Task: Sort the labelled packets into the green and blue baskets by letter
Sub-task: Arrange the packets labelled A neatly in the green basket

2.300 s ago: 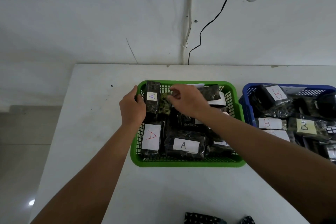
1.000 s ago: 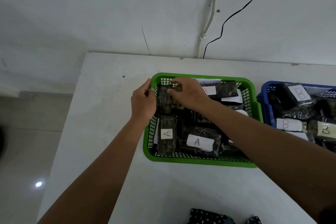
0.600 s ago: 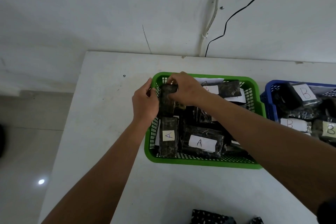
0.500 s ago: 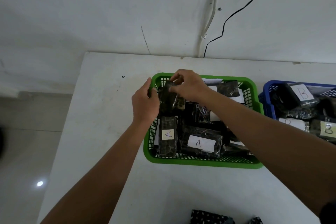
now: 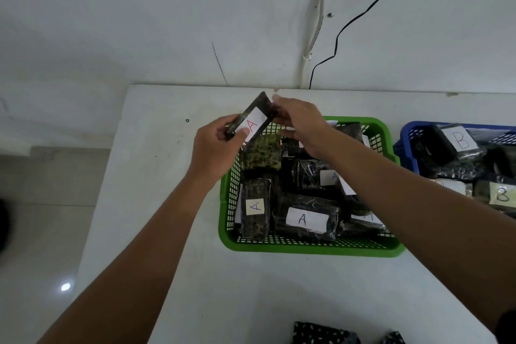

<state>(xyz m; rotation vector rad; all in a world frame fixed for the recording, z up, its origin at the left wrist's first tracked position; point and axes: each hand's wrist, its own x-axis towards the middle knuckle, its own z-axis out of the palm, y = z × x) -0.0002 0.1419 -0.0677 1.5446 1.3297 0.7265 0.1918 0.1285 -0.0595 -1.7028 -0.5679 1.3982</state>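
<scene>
A dark packet with a white label and a red A point(image 5: 252, 119) is held tilted above the far left corner of the green basket point(image 5: 307, 246). My left hand point(image 5: 215, 148) grips its lower end and my right hand point(image 5: 301, 123) pinches its upper end. Several other dark packets marked A fill the green basket, among them a greenish one point(image 5: 262, 152) just under the lifted packet. The blue basket point(image 5: 405, 137) at the right holds several packets marked B.
Both baskets stand on a white table point(image 5: 167, 176) against a white wall. Two dark packets point(image 5: 321, 334) lie at the near table edge. A black cable point(image 5: 349, 25) hangs down the wall. The floor lies beyond the table's left edge.
Both hands have lifted a packet out of the green basket's far left corner and turned it so its A label shows. The view has shifted slightly.
</scene>
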